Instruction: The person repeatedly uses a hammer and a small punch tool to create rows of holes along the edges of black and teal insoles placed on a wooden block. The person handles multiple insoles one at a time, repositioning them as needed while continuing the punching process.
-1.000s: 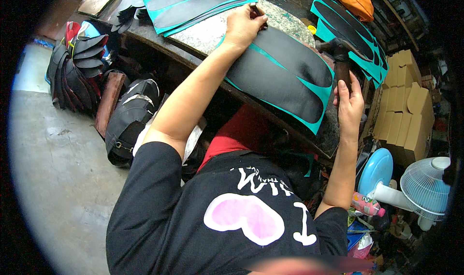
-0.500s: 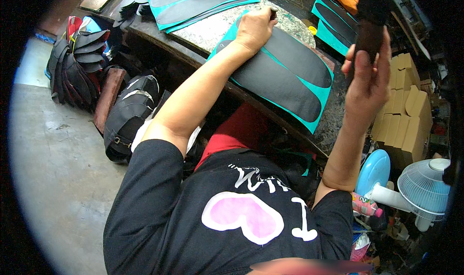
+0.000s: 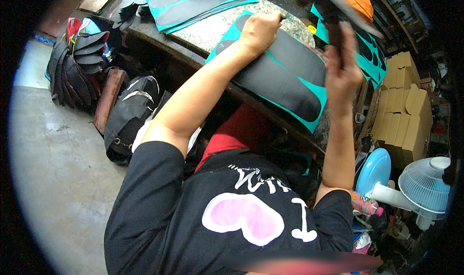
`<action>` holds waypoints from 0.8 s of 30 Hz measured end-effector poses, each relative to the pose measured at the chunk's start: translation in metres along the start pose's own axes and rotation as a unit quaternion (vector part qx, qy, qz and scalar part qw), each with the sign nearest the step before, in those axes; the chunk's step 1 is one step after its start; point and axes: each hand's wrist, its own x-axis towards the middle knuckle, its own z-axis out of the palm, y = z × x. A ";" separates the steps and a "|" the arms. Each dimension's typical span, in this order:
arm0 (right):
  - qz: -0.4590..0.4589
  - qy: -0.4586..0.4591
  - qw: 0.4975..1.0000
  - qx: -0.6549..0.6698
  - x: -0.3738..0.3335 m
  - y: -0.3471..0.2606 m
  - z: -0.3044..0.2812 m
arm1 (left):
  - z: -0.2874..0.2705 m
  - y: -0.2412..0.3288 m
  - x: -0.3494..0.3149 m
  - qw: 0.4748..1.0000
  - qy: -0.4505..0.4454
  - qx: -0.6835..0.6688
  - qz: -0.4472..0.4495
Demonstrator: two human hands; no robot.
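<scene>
A teal sheet with black insole-shaped pieces lies at the near edge of the worktable. Over its far left part rests my left hand, closed in a fist around a small dark object; only its end shows, so its kind is unclear. My right hand is raised at the sheet's right side, fingers wrapped round the handle of a dark hammer-like tool. The tool's long top is smeared by motion. Behind it lie more teal sheets with black shapes.
A stack of similar teal-and-black sheets sits on the pale stone slab. Bundled black insole pieces stand at the left. On the right are cardboard boxes and a blue-and-white fan. An orange bag lies at the back.
My right hand has moved left and slightly inward with the dark tool, uncovering the sheets and orange bag behind. My left hand has shifted slightly right, still over the sheet.
</scene>
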 end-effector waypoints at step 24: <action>0.082 0.029 0.992 0.093 0.006 -0.020 -0.042 | 0.001 -0.012 0.001 0.976 0.039 -0.151 -0.154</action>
